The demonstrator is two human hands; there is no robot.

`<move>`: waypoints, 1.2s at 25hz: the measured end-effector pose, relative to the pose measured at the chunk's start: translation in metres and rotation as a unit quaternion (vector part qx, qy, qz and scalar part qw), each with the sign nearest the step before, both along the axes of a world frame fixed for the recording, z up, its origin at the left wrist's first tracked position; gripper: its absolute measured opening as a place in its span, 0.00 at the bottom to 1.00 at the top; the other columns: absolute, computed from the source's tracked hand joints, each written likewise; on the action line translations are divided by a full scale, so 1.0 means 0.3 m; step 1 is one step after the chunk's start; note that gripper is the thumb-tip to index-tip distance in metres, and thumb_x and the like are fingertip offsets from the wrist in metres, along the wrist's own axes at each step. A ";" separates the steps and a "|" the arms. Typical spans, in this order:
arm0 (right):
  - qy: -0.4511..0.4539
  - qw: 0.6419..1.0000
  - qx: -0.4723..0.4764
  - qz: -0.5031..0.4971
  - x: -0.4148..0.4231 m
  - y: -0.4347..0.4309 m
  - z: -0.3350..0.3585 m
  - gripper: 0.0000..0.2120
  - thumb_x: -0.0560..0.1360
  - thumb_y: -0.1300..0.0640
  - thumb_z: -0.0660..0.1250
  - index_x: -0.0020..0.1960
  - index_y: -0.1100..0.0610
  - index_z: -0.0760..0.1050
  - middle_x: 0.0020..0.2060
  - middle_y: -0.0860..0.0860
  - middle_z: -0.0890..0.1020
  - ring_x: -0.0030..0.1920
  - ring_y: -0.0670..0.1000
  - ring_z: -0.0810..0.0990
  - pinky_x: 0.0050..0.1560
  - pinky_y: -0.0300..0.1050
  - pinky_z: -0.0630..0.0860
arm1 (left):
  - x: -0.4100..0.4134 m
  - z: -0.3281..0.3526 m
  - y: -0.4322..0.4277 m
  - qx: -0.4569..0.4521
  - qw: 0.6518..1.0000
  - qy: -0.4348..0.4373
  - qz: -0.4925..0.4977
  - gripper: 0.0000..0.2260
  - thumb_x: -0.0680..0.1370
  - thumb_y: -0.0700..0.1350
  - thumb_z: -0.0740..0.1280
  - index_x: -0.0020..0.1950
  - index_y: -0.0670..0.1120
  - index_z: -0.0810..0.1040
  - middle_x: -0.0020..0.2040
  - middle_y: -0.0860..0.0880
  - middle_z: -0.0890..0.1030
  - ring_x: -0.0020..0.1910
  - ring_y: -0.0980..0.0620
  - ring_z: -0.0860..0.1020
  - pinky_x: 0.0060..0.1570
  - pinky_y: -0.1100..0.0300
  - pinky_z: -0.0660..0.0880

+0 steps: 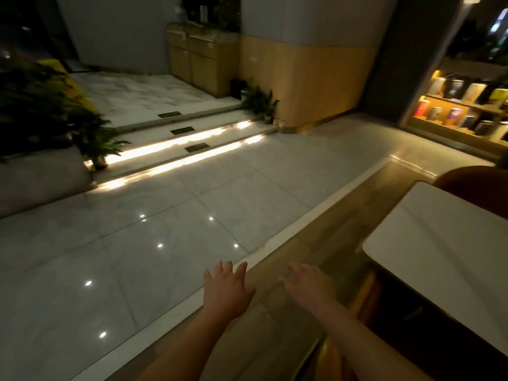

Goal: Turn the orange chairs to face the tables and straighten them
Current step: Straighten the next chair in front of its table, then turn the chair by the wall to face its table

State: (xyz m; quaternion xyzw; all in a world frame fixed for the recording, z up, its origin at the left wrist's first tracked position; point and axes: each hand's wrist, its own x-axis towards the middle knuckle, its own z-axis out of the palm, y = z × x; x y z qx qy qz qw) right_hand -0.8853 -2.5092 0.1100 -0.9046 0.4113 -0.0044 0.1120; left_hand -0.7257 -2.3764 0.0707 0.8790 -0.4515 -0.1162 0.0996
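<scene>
- The left hand (226, 288) is stretched forward with fingers spread wide, palm down, holding nothing; it hovers over the pale strip where the tiled floor (154, 235) meets the darker flooring.
- The right hand (309, 283) reaches out beside it, fingers loosely open and a little curled, also empty and touching nothing.
- To the right stands a white worktop (439, 259) with rounded corners; a wooden frame, perhaps a chair's, shows in the dark space under its near edge.
- One orange chair (475, 185) is visible only as a rounded back rising past the worktop's far corner, well apart from both hands. Its facing cannot be judged from this sliver.
- Farther off lie lit steps (176, 149), potted plants (101, 149) and a glowing display shelf (461, 111).
- Risks, as I judge them: the dim light and motion blur could hide the raised floor edge, so a stumble is possible; swinging a chair round could knock its legs against the worktop or scrape the glossy tiles.
</scene>
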 end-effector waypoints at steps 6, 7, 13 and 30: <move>-0.037 0.993 0.017 0.108 0.391 0.049 0.023 0.26 0.78 0.36 0.60 0.70 0.49 0.70 0.62 0.50 0.79 0.60 0.53 0.77 0.55 0.51 0.77 | 0.238 0.003 0.145 -0.010 0.994 0.008 0.105 0.28 0.81 0.62 0.55 0.81 0.57 0.55 0.80 0.45 0.61 0.80 0.42 0.53 0.76 0.36 0.49; -0.043 0.990 0.009 0.137 0.453 0.060 0.024 0.25 0.78 0.36 0.60 0.68 0.49 0.71 0.60 0.50 0.80 0.58 0.53 0.78 0.53 0.51 0.77 | 0.270 -0.001 0.172 -0.012 0.991 0.012 0.130 0.28 0.82 0.61 0.55 0.81 0.57 0.55 0.80 0.45 0.61 0.80 0.42 0.53 0.76 0.36 0.49; -0.040 0.953 -0.012 0.301 0.836 0.154 0.000 0.23 0.77 0.35 0.58 0.64 0.48 0.73 0.54 0.49 0.83 0.54 0.53 0.80 0.46 0.48 0.73 | 0.422 -0.007 0.357 -0.002 0.958 0.009 0.285 0.28 0.81 0.61 0.55 0.80 0.56 0.55 0.79 0.45 0.62 0.80 0.42 0.54 0.76 0.37 0.51; -0.033 0.663 0.044 0.746 1.200 0.748 -0.038 0.25 0.77 0.35 0.58 0.66 0.48 0.72 0.55 0.49 0.82 0.55 0.53 0.80 0.47 0.50 0.76 | 0.140 0.062 0.683 -0.010 0.667 0.004 0.745 0.27 0.82 0.63 0.55 0.79 0.59 0.56 0.80 0.49 0.61 0.80 0.45 0.53 0.77 0.35 0.49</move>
